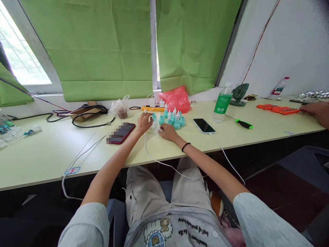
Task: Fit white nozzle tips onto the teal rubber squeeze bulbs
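My left hand (pixel 145 122) is closed, its fingers bent down beside a teal rubber bulb (pixel 154 116); what lies between them is too small to make out. A pinch of my right hand (pixel 168 132) holds a small clear plastic piece (pixel 160 130) at the fingertips. Between the hands sits another translucent piece (pixel 154 124). Just beyond my right hand stands a group of teal rubber bulbs (pixel 177 124), several topped with whitish pointed tips (pixel 174 111).
Left of my hands lies a red-edged phone (pixel 120 133). To the right are a charging phone (pixel 204 126), a green-labelled bottle (pixel 222 103) and a screwdriver (pixel 243 124). Behind are red bubble wrap (pixel 176 99) and a power strip (pixel 153 108). A white cable (pixel 159 161) crosses the table edge. Another person's hand (pixel 317 113) rests far right.
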Available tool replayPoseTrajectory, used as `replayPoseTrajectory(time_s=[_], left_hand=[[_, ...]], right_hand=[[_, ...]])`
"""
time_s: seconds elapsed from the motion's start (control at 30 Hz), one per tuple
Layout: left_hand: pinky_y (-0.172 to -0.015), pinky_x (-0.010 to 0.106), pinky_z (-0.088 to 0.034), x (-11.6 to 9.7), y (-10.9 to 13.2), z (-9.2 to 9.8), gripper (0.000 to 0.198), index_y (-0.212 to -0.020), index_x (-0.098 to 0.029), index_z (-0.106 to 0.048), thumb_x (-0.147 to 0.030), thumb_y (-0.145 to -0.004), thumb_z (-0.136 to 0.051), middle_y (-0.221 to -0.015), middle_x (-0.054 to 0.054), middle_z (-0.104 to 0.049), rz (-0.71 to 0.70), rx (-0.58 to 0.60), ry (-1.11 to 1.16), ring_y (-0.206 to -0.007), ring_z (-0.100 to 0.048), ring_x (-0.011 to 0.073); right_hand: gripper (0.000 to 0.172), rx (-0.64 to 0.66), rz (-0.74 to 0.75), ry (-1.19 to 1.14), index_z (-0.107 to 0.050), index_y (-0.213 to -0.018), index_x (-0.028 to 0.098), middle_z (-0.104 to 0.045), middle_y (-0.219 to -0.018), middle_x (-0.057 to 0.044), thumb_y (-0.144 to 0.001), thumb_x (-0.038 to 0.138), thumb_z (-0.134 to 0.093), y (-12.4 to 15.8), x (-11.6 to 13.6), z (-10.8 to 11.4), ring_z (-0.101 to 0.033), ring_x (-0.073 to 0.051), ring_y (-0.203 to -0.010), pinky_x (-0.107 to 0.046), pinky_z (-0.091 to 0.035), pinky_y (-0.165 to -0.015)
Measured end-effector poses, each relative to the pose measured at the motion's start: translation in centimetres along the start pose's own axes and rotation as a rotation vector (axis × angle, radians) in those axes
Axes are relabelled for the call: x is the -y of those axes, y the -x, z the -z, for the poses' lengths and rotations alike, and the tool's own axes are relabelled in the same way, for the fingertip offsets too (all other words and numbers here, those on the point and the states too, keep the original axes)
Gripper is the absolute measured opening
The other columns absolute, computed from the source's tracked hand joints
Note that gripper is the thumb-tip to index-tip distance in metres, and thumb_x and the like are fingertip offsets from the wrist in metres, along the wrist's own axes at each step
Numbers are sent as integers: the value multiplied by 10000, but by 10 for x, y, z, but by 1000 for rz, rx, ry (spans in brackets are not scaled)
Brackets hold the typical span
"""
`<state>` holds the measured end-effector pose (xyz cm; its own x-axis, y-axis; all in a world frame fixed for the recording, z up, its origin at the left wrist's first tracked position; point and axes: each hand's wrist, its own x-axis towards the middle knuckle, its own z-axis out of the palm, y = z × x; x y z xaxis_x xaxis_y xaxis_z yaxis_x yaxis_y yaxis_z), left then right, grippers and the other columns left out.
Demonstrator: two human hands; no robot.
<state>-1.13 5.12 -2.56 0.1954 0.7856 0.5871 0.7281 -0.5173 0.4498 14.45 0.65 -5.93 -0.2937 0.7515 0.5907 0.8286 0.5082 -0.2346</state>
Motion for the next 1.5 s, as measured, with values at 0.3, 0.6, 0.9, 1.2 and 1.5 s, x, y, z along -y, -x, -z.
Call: replayPoseTrajectory(time_s=[0.3,0.6,0.9,1.2,1.5], left_hand=[[-747,374,-444,8,-56,-35,296,-1062,-134,-463,-279,-805,-452,-1052,77,-500,160,19,-103,-898,-516,175],[-890,399,-294,-14,-9,-4,250,-1024,-142,-401,-205,-782,-408,-1093,125,-467,-9,-153,-26,-1057,-402,222],[-595,211,-403,-15,35,5,284,-829,-158,-572,-392,-670,-544,-749,15,-626,-186,91,80,-668,-557,132],[-729,261,-383,-15,38,3,387,-949,-170,-618,-444,-702,-502,-837,45,-636,-186,65,32,-784,-551,183],[-665,272,-392,-14,42,4,403,-926,-175,-617,-433,-619,-584,-782,52,-572,-186,95,-7,-713,-537,178]], right_hand=[[167,-34,0,-29,-532,-750,142,-556,-734,-40,-697,295,-489,0,2,0,-477,-139,-657,-243,-334,-599],[247,-139,-79,-134,-490,-924,144,-556,-765,-47,-746,304,-429,-1,4,3,-492,-159,-679,-266,-357,-623],[205,-106,-165,-418,-549,-793,138,-548,-642,-6,-664,294,-522,-7,-7,0,-488,-110,-585,-226,-390,-567],[193,-18,-267,-688,-499,-634,146,-521,-499,19,-661,334,-467,-10,-12,2,-459,-73,-408,-187,-379,-405],[135,-112,-248,-592,-457,-655,156,-530,-609,17,-606,278,-488,-7,-9,-3,-482,-80,-466,-197,-388,-427]])
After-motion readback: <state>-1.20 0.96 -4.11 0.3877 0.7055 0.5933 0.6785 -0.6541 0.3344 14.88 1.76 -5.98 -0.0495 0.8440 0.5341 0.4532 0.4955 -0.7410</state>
